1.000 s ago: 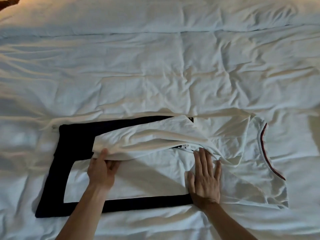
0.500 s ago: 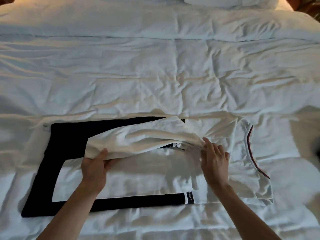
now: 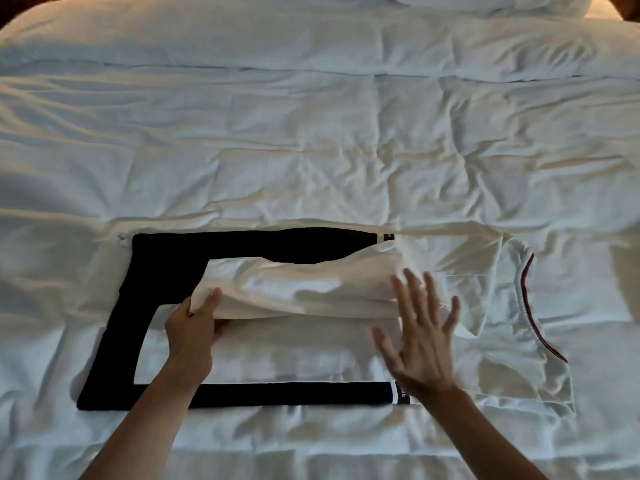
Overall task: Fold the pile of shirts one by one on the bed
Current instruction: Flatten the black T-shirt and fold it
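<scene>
A white shirt point(image 3: 491, 348) with a wide black band along its sides and hem lies flat on the bed, its dark-trimmed collar to the right. A folded-over white flap point(image 3: 304, 289) of the shirt crosses its middle. My left hand point(image 3: 194, 327) grips the left end of that flap, thumb on top. My right hand point(image 3: 419, 334) hovers with spread, straight fingers over the flap's right end and holds nothing; it looks blurred.
The white, wrinkled duvet point(image 3: 311, 150) covers the whole bed around the shirt. A pillow point(image 3: 485, 1) shows at the top edge. No other shirts are in view.
My right hand has let go of the flap's right end and opened with fingers spread. The flap has shifted toward me, uncovering more of the far black band. My left hand keeps its hold.
</scene>
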A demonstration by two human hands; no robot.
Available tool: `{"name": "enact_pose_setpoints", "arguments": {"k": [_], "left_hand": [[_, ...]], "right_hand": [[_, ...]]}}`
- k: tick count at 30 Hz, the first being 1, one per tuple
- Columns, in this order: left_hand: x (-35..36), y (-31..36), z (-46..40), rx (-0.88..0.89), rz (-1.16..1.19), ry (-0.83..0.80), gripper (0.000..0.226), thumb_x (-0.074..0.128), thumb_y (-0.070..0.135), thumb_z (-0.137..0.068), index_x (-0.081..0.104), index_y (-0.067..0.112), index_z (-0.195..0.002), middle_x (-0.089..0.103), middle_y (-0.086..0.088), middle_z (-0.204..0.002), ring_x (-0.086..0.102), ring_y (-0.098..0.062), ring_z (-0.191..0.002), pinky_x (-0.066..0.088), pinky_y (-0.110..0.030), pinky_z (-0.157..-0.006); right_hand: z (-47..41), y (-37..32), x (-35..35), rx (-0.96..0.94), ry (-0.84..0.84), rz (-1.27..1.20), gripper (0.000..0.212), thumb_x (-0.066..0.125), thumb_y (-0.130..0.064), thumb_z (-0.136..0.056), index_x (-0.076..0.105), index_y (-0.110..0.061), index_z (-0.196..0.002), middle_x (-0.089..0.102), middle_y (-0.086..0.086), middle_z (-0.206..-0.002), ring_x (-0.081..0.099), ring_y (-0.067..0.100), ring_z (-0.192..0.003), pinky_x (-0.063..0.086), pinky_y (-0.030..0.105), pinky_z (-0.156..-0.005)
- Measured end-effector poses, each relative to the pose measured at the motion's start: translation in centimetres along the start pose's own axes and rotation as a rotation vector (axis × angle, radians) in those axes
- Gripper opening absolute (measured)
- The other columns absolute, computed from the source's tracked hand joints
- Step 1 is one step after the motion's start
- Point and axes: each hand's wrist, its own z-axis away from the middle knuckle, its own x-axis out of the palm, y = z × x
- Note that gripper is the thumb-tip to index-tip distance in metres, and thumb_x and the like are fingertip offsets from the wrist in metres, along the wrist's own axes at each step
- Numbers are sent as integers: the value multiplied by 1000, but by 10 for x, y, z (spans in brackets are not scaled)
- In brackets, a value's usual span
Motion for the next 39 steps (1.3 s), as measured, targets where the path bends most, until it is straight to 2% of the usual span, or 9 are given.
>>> {"name": "enact_pose_setpoints", "arguments": {"k": [2,7,12,14,17,20,29,34,39], "left_hand": [[-3,6,1,97,-66,-15,9,62,12,-97,69,13,-103,66,-1,-98,63,-17,-93,57,-23,-55],[-26,11,-12,330,-258,-54,21,53,10,-99,71,20,-103,69,4,-97,66,-16,-97,57,-33,-75],[-38,-13,-13,527,-759,262,41,48,14,-93,60,-1,-129,64,-24,-123,57,-40,-118,42,-42,-98],[-16,-23,4,838,-811,154,45,47,14,-91,57,-4,-130,59,-23,-129,52,-36,-122,38,-43,-105],[33,-43,25,1115,-929,-365,43,40,18,-100,54,4,-138,54,-14,-142,44,-24,-136,30,-43,-114],[54,-56,7,1096,-1173,-690,52,27,34,-104,37,21,-153,28,0,-162,14,-13,-152,13,-49,-120],[-67,0,-97,666,-1628,-68,63,8,57,-99,2,36,-157,-8,-2,-167,-11,-25,-153,-13,-63,-115],[-69,57,-124,970,-1606,-169,68,46,16,-94,21,19,-158,13,-7,-166,10,-27,-153,7,-65,-116],[-49,95,-144,697,-1772,-271,68,45,6,-92,24,20,-155,25,-2,-161,19,-25,-149,12,-60,-117]], "right_hand": [[-4,-29,15,-132,-98,9,74,35,-56,-93,21,-22,-157,9,0,-166,4,24,-153,-1,66,-116],[-2,-68,72,-87,-263,160,66,26,-54,-100,17,-24,-158,-1,1,-166,-2,24,-153,1,65,-116],[3,-73,88,-50,-259,251,71,25,-60,-99,18,-22,-158,2,5,-166,2,27,-153,1,63,-118],[3,-73,89,-43,-253,257,71,25,-61,-99,19,-22,-158,4,5,-166,3,26,-153,2,64,-118],[5,-73,90,-38,-240,258,69,23,-55,-99,22,-18,-157,8,8,-166,8,28,-152,7,66,-117],[5,-72,93,-67,-225,279,69,23,-51,-97,24,-15,-156,11,10,-165,12,31,-152,15,69,-114],[3,-73,97,-33,-173,243,70,27,-54,-96,21,-21,-157,6,3,-166,5,25,-153,5,65,-117],[24,-168,108,-8,-109,-66,75,40,-36,-85,26,-12,-155,10,5,-166,7,24,-153,0,59,-118],[62,-292,129,-470,-336,-239,71,61,-48,-58,55,-28,-126,51,-4,-138,54,23,-113,44,36,-96]]}}
